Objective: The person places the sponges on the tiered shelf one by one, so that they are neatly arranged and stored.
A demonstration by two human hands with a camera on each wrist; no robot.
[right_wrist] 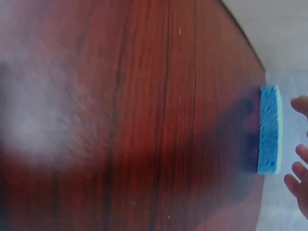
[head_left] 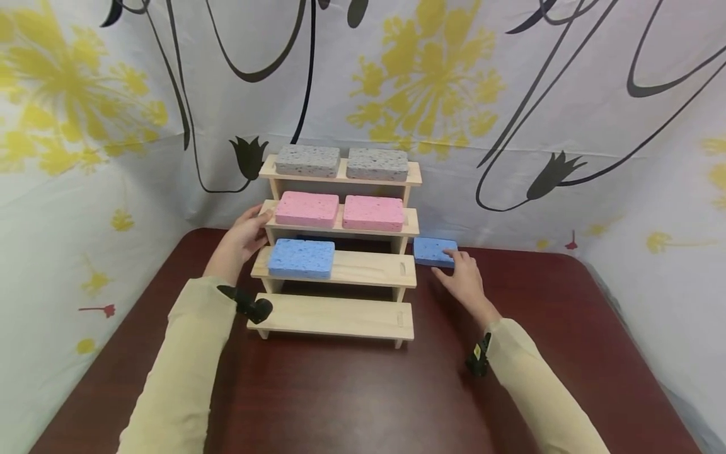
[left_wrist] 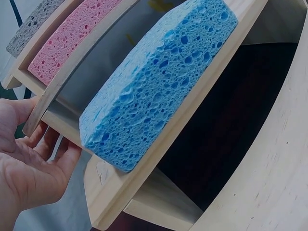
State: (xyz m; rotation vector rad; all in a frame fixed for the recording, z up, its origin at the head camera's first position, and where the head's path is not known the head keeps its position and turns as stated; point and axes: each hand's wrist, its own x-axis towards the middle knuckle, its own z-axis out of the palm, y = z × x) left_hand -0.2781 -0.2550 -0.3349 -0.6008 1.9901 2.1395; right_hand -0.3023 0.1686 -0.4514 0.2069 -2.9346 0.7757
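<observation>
A four-step wooden shelf (head_left: 346, 315) stands on the table. Its top step carries two grey sponges (head_left: 307, 160), the second two pink sponges (head_left: 307, 209), and the third one blue sponge (head_left: 301, 258) at its left end; the lowest step is bare. My left hand (head_left: 245, 238) rests against the shelf's left side, thumb at the second step's corner and fingers (left_wrist: 48, 144) loosely straight. Another blue sponge (head_left: 435, 251) lies flat on the table just right of the shelf. My right hand (head_left: 462, 274) reaches to it with straight fingers (right_wrist: 299, 173) at its near edge, gripping nothing.
The dark red-brown table (head_left: 351, 391) is closed in behind and on both sides by white cloth (head_left: 567, 94) printed with yellow flowers. Its right edge (head_left: 618, 302) curves close to the cloth. The right half of the shelf's third step (head_left: 374, 265) is bare.
</observation>
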